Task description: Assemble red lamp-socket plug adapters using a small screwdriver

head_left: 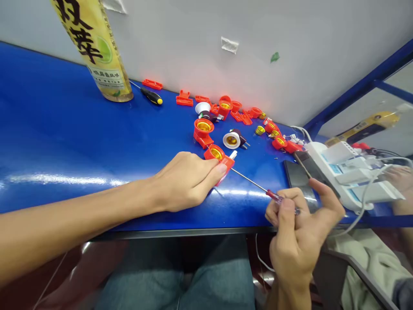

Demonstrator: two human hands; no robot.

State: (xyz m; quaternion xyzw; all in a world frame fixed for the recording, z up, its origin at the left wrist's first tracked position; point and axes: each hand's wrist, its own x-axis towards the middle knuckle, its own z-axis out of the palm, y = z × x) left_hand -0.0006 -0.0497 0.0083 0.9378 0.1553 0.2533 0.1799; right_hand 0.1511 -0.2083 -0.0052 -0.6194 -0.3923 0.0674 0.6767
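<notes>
My left hand [190,178] is closed around a red lamp socket [227,162] with a gold threaded inside, pressing it near the blue table top. White prongs stick out of the socket's right end. My right hand [300,228] grips a screwdriver [274,196] with a clear and red handle. Its thin shaft runs left, and the tip reaches the socket's side; the exact contact is hidden. Another red socket [203,131] sits just beyond my left hand. A white and dark brown plug-in socket [232,140] lies to its right.
Red shells and gold screw rings [260,130] lie along the wall. A black and yellow screwdriver [151,95] rests beside a tall yellow bottle [111,73]. A white power strip [335,172] with chargers and cables stands right. Another person's hand [400,178] shows at the far right.
</notes>
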